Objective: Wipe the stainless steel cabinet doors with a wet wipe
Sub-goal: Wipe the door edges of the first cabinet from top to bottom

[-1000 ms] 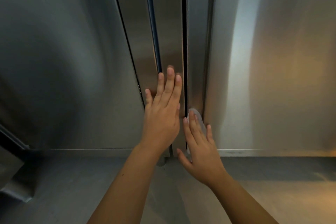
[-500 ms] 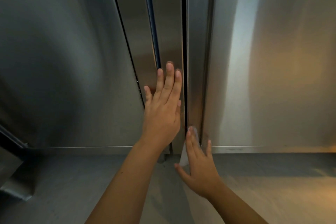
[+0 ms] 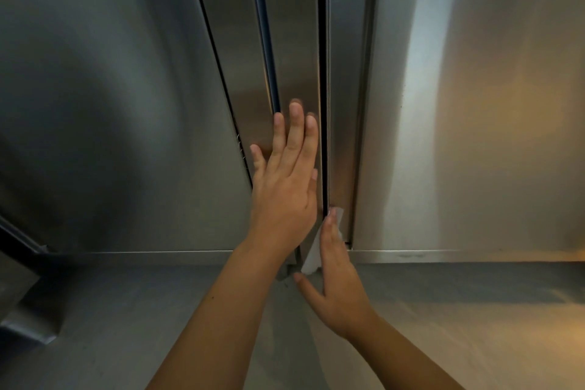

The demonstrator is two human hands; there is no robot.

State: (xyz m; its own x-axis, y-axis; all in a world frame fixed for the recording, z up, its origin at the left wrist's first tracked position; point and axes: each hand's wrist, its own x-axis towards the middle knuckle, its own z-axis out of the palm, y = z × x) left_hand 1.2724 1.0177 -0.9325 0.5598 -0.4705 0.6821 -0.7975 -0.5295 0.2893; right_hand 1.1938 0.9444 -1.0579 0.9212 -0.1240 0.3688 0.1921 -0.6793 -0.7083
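Left hand (image 3: 285, 196): flat on the left door (image 3: 294, 57) — fingers straight.
Right hand (image 3: 335, 279): straight fingers press the wet wipe (image 3: 311, 258) on the right door edge (image 3: 343, 136).

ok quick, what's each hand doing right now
Left hand: open, flat on the left door.
Right hand: open, pressing the wet wipe against the right door.

Silver-grey brushed cabinet doors (image 3: 110, 89), white wet wipe (image 3: 311, 258)

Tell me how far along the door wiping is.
Done: unclear; no wet streaks show on the steel. In hand: the right hand presses the wet wipe on the inner edge of the right door, near the bottom, while the left hand lies flat on the left door. Left: probably both wide faces.
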